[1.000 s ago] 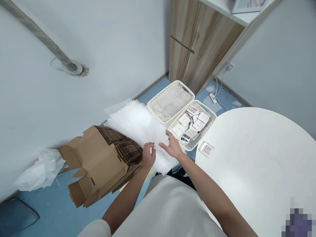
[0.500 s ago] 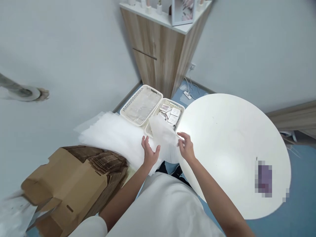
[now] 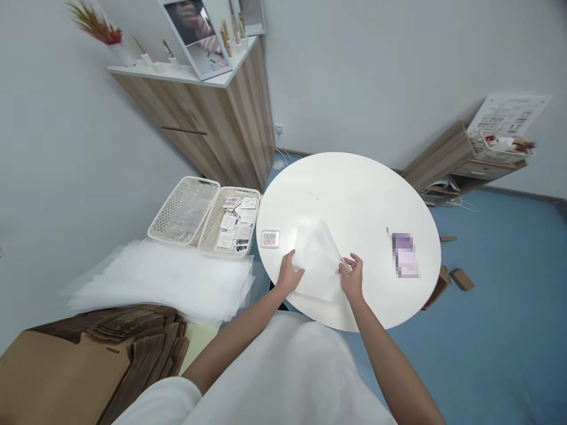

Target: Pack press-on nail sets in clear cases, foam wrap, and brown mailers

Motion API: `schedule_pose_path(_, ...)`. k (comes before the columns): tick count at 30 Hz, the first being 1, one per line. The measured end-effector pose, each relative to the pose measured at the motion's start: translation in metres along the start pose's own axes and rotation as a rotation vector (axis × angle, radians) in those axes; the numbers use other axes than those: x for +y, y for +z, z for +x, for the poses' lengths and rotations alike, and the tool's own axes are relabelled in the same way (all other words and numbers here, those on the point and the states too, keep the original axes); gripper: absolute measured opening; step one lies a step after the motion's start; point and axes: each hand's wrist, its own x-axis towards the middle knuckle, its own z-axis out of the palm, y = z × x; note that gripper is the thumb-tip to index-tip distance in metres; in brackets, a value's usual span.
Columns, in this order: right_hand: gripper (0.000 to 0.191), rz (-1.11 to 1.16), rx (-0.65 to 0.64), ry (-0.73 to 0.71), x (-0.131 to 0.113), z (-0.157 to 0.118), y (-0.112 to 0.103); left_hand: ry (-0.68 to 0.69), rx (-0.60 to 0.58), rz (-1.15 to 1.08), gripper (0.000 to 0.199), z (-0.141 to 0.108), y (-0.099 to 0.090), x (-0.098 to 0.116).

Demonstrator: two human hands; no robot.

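Note:
A thin white translucent packing sheet (image 3: 318, 262) lies over the near part of the round white table (image 3: 354, 189). My right hand (image 3: 352, 278) pinches the sheet's right edge between thumb and fingers. At the sheet's left edge is my left hand (image 3: 290, 275), thumb and fingers apart; whether it touches the sheet I cannot tell. Left of the sheet, close to the table's rim, rests a small clear-edged flat pack (image 3: 270, 238) with a pale printed pattern.
Beside the table on the left stand a white basket (image 3: 206, 236) of small cards and another basket (image 3: 155, 223) of clear plastic pieces. Nearer are a stack of white sheets (image 3: 163, 280) and flattened cardboard boxes (image 3: 57, 378). A blurred-out purple item (image 3: 405, 255) lies on the table's right.
My right hand has brought the sheet from beside the baskets onto the table, and my left hand has followed to its left edge. The view has turned right.

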Motion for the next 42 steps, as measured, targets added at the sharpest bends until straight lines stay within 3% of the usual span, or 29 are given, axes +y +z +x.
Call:
schedule_pose_path(5, 0.059, -0.268, 0.029, -0.016, 0.035, 0.006, -0.047, 0.080, -0.075, 0.120, 0.063, -0.006, 0.045, 0.012)
schedule_pose_path(10, 0.067, -0.590, 0.073, -0.163, 0.049, 0.013, -0.059, 0.132, -0.093, 0.348, 0.067, -0.013, 0.070, 0.019)
schedule_pose_path(17, 0.066, -0.728, 0.061, -0.177, 0.052, 0.015, -0.060, 0.078, -0.019, 0.493, 0.072, -0.019, 0.074, 0.020)
schedule_pose_path(21, 0.063, -0.685, 0.064, -0.221, 0.037, 0.011, -0.053, 0.063, 0.019, 0.450, 0.070, -0.021, 0.058, 0.017)
schedule_pose_path(23, 0.060, -0.622, 0.006, -0.296, 0.024, 0.010, -0.039, 0.038, 0.087, 0.425, 0.068, -0.017, 0.039, 0.012)
schedule_pose_path(26, 0.056, -0.465, -0.229, -0.345, 0.001, 0.013, -0.003, -0.021, 0.231, 0.376, 0.066, -0.003, 0.002, 0.001)
schedule_pose_path(28, 0.050, -0.328, -0.407, -0.245, -0.014, 0.017, 0.029, -0.053, 0.298, 0.323, 0.066, 0.009, -0.024, -0.010)
schedule_pose_path(31, 0.046, -0.180, -0.599, -0.060, -0.032, 0.020, 0.077, -0.096, 0.292, 0.198, 0.067, 0.025, -0.053, -0.026)
schedule_pose_path(36, 0.056, -0.060, -0.714, 0.124, -0.050, 0.014, 0.134, -0.194, 0.206, -0.025, 0.068, 0.040, -0.072, -0.045)
schedule_pose_path(42, 0.064, -0.006, -0.707, 0.141, -0.052, 0.001, 0.165, -0.175, 0.142, -0.162, 0.065, 0.047, -0.077, -0.055)
